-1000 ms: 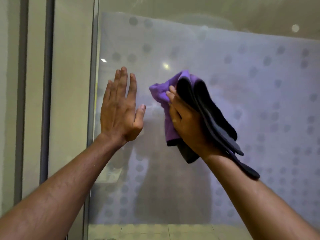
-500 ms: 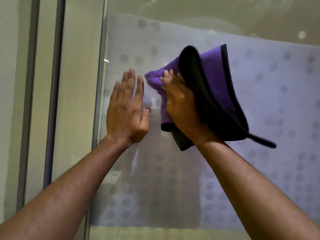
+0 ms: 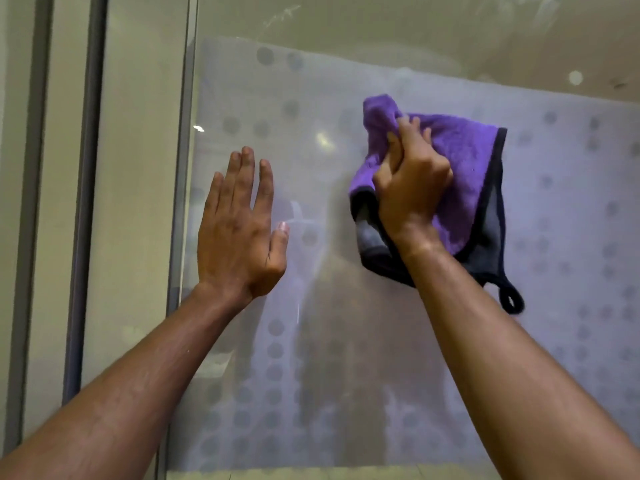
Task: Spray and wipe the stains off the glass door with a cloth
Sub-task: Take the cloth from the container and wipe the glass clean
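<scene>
the purple cloth [image 3: 464, 168] with its dark border lies bunched against the glass door [image 3: 346, 323], up in the right half of the frosted band. the right hand [image 3: 412, 188] is curled over it, fingers closed into the fabric near its upper left corner, so the middle of the cloth is hidden under the knuckles. a darker grey underside shows at the lower left fold, and a small black hanging loop [image 3: 510, 299] dangles off the bottom right corner, partly behind the right forearm.

the left hand [image 3: 239, 233] is spread flat on the glass to the left, fingers straight and close together, holding nothing; whether the palm fully touches the pane cannot be told from behind.

the frosted film carries rows of grey dots, many faint or washed out by reflections. a dim dark shape sits behind or in the glass between the two hands, too blurred to identify. faint smears [image 3: 280, 17] show on the clear strip above. the door frame [image 3: 83, 202] runs down the left, cut off at both ends.
</scene>
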Demonstrator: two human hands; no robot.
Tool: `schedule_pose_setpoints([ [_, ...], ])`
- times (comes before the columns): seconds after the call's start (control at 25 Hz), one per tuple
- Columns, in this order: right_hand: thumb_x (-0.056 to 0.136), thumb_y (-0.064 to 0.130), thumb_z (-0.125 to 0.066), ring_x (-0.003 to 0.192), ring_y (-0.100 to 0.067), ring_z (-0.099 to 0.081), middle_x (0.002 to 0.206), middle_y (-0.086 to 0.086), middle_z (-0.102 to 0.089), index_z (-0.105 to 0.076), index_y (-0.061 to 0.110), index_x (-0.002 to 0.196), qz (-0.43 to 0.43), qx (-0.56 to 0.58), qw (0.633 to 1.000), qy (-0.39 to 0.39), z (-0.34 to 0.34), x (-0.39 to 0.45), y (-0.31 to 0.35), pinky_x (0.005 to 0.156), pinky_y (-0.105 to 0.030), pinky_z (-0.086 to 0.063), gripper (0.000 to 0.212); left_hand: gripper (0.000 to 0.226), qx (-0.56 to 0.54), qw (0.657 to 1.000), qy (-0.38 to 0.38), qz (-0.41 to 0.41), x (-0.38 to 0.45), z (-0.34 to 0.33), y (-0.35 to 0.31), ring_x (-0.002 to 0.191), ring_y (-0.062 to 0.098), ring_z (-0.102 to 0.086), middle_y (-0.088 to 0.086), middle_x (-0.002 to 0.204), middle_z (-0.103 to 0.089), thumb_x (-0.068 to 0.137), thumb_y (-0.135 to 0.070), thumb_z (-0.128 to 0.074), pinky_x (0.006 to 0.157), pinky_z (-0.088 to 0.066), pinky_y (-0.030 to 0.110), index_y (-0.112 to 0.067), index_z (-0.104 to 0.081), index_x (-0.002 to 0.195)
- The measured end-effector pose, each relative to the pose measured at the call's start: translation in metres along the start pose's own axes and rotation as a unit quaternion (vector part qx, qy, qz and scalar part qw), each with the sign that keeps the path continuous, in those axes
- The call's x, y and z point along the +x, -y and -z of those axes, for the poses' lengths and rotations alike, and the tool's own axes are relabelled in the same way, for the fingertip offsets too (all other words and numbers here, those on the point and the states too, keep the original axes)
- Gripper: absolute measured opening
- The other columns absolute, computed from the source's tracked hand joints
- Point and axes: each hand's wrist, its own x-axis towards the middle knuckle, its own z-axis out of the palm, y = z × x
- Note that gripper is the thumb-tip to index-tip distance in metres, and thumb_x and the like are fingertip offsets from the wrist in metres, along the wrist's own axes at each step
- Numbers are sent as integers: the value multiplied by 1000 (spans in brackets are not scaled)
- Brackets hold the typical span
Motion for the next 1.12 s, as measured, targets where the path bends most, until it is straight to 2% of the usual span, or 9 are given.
schedule_pose_setpoints([
  [0.16, 86, 5, -55, 100, -39, -68, 106, -21, -72, -73, 1, 101, 95, 53, 993, 35, -25, 9, 38, 74, -48, -58, 23, 81, 2, 1000, -2, 0, 1, 0, -1, 152, 30, -2, 20, 163, -6, 86, -37, -41, 124, -1, 41, -4, -13, 155],
  [0.24, 88, 3, -49, 102, -41, -67, 108, -27, -70, -71, -7, 102, 148, 100, 981, 76, -24, -13, 44, 93, -42, -50, 28, 82, 6, 1000, 0, -1, 1, 1, -1, 153, 29, -2, 20, 163, -5, 86, -37, -42, 124, -1, 41, -5, -13, 155],
  [0.44, 78, -16, -49, 117, -48, -54, 124, -35, -57, -57, -17, 120, 94, 151, 959, 220, 29, -61, 15, 107, -18, -18, 43, 81, 13, 1000, 2, -1, 1, 1, -1, 152, 30, -4, 21, 163, -6, 86, -39, -38, 124, -2, 41, -4, -14, 155],
  [0.56, 85, -10, -50, 111, -30, -62, 120, -25, -65, -64, -8, 119, 70, 73, 987, 126, 58, -76, -19, 102, -20, -37, 36, 80, 9, 1000, 6, -3, 0, 1, 1, 152, 30, -3, 21, 163, -5, 88, -38, -39, 124, -2, 42, -4, -13, 155],
  [0.68, 84, -2, -54, 102, -34, -69, 110, -20, -71, -70, -3, 112, -16, 2, 1000, 16, 52, -64, -35, 89, -34, -51, 32, 79, 7, 1000, 6, -2, 0, 1, 1, 152, 30, -2, 21, 163, -5, 88, -37, -39, 124, -2, 43, -4, -12, 155],
  [0.84, 90, 7, -49, 108, -34, -66, 112, -19, -71, -72, -1, 107, 10, 24, 999, 43, 25, -58, 3, 95, -37, -48, 30, 80, 12, 1000, 10, 2, 0, 1, -2, 152, 30, 0, 21, 163, -3, 88, -38, -38, 124, -1, 42, -5, -9, 156],
  [1.0, 101, 10, -42, 119, -32, -59, 124, -22, -64, -64, -7, 118, 137, 81, 967, 198, 43, -92, 21, 109, -31, -37, 33, 81, 16, 1000, 14, -2, 0, 3, -1, 152, 31, -1, 21, 163, -3, 89, -39, -39, 124, -1, 41, -5, -10, 156],
  [1.08, 99, 2, -42, 132, -29, -47, 141, -19, -50, -45, 1, 139, 98, 72, 917, 381, 71, -111, 7, 106, -14, -25, 41, 80, 12, 1000, 9, -5, 0, 3, 0, 152, 31, -2, 21, 163, -3, 89, -39, -39, 124, -2, 42, -5, -10, 156],
  [1.12, 97, 1, -40, 132, -30, -47, 143, -19, -49, -42, 5, 142, 90, 47, 909, 405, 83, -120, -2, 102, -12, -26, 45, 80, 10, 1000, 10, -7, -1, 3, 1, 152, 31, -2, 21, 163, -3, 89, -39, -38, 124, -2, 42, -5, -10, 156],
])
